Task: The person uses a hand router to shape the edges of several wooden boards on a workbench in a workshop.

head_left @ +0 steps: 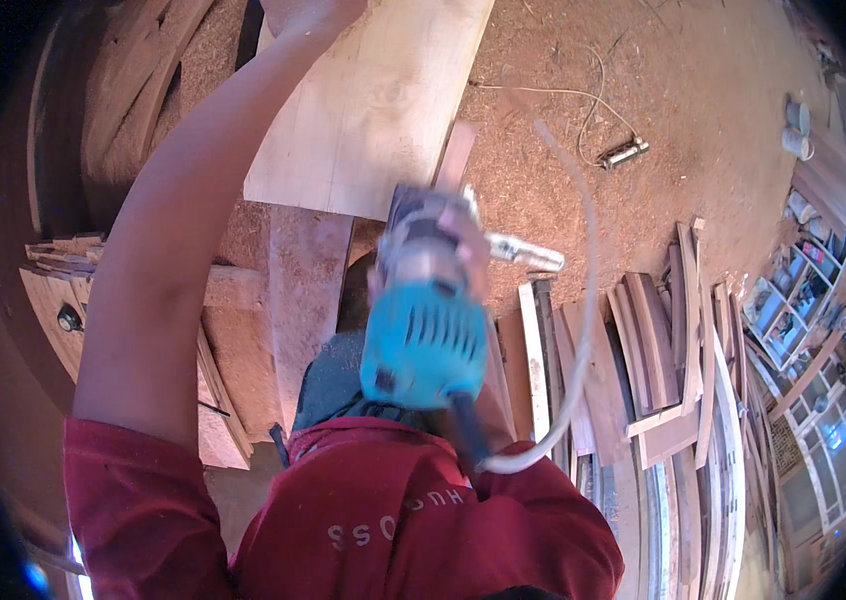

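Note:
My right hand (pixel 470 238) is wrapped round the body of a trim router (pixel 425 340), a teal and dark power tool with a vented rear housing. The tool is slightly blurred. Its base is at the near right corner of a wide pale wooden board (pixel 343 130). From the rear of the router a cable (pixel 583 330) curves out to the right. My left arm reaches far forward over the board's left side. At the top rim, my left hand (pixel 311 14) is on or just above the board's far part, with its fingers cut off from sight.
Wooden planks (pixel 308 290) lie beneath the board. Several timber strips (pixel 653 350) are stacked at right. A small metal object with a cord (pixel 625 153) lies on the sawdust-covered floor (pixel 703 90). A slatted frame (pixel 793 300) stands at far right.

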Demonstrator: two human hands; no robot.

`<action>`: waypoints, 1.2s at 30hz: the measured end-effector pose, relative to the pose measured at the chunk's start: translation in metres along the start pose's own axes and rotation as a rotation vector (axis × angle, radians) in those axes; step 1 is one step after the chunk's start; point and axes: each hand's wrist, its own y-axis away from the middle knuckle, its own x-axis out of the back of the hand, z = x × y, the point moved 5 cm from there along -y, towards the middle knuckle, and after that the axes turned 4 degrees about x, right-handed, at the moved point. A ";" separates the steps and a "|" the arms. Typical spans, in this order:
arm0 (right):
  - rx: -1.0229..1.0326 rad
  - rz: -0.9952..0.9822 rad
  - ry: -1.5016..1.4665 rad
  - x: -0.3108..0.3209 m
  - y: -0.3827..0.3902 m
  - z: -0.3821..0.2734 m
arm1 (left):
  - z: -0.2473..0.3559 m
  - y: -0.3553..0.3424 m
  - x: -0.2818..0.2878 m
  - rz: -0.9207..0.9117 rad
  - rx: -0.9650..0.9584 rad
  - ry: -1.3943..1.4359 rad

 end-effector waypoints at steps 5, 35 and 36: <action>0.044 -0.089 0.162 0.010 0.014 -0.021 | 0.004 -0.001 -0.006 0.012 -0.023 -0.007; 0.014 -0.126 0.140 -0.076 -0.161 0.195 | 0.006 -0.008 -0.010 -0.022 -0.122 -0.048; 0.052 -0.080 0.140 -0.078 -0.169 0.198 | 0.005 -0.009 -0.009 -0.040 -0.115 -0.049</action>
